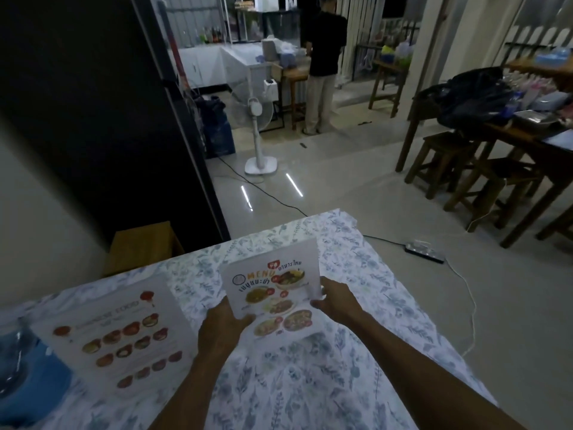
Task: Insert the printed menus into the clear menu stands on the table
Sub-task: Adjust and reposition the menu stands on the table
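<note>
Above floral tablecloth (356, 361), glossy rectangular menu (273, 293) between both hands (336, 301).

Two bare forearms are seen coming up from the bottom edge, no sleeve reaching into view on either one. No watch, band or bracelet is worn at the wrists. The left hand (221, 325) is uncovered, no glove, no ring that can be made out in the dim light. The right hand (336, 297) is likewise ungloved and plain. Fingernails are too blurred to be described.
</note>
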`<state>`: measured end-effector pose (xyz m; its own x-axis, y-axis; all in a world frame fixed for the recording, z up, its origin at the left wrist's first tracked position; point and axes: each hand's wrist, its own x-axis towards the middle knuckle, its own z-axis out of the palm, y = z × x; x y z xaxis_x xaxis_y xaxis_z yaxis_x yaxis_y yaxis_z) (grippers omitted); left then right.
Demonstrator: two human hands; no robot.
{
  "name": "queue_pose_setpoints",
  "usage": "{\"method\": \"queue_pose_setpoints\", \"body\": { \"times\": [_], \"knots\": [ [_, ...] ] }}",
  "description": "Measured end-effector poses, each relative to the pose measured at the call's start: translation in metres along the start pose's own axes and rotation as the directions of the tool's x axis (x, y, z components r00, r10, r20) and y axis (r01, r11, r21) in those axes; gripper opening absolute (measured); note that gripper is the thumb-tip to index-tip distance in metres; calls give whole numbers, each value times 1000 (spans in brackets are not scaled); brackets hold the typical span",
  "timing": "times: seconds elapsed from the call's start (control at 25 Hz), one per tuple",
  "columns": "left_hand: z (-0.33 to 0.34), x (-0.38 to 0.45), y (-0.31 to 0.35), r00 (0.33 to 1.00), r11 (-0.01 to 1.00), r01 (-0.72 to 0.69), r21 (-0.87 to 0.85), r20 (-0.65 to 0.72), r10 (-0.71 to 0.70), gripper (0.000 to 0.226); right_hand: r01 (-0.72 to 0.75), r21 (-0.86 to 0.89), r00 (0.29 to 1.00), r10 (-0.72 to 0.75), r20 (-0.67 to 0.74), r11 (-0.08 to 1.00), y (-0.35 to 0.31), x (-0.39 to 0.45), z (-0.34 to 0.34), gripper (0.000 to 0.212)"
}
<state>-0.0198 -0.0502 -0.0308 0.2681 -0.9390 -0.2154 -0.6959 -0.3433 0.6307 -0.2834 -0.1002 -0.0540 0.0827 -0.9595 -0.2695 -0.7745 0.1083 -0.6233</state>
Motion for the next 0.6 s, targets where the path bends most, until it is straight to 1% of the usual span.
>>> {"method": "queue_pose_setpoints", "body": {
  "times": [0.08,0.16,0.36,0.48,0.6],
  "knots": [
    [-3,3,0,1000,1000,-1,20,-1,1,51,31,-14,999,-30,20,999,-2,9,0,50],
    [-7,5,5,1000,999,-28,22,1,28,49,32,-22,999,-31,23,999,-4,11,-6,45],
    [-17,13,36,991,991,-131,15,25,131,51,12,-17,996,-14,-93,1000,-6,-2,-35,42],
    [-15,25,69,977,979,-204,-3,53,204,51,-4,-29,986,-1,-164,1000,0,0,-66,40],
    [-2,43,105,961,963,-266,-34,74,267,46,-23,-47,976,12,-219,999,12,15,-100,38]
  ]
}}
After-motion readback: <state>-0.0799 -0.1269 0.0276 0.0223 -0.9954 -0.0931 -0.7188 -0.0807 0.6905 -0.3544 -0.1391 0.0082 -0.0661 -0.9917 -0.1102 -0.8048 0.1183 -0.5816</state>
